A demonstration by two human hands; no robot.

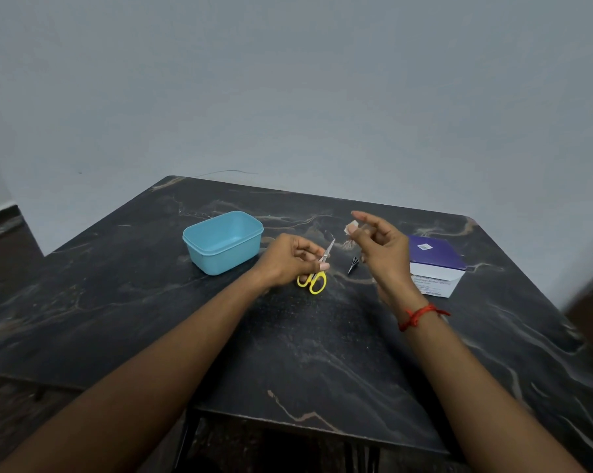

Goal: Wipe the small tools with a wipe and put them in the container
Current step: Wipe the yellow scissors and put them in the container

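Forearms reach over a dark marbled table (pixel 288 353); red thread (pixel 419 315) on right wrist. Left hand (pixel 290 259): fingers curled round small scissors (pixel 328 251), yellow handles low, blades pointing up and away, held just above the tabletop. Right hand (pixel 378 244): raised, fingertips pinching a folded wipe (pixel 350 227), just apart from the blade tips. Black pointed tool (pixel 353 265): on the table between the hands. Blue container (pixel 220 259): open, left of the left hand. Purple-and-white box (pixel 436 264): far right.
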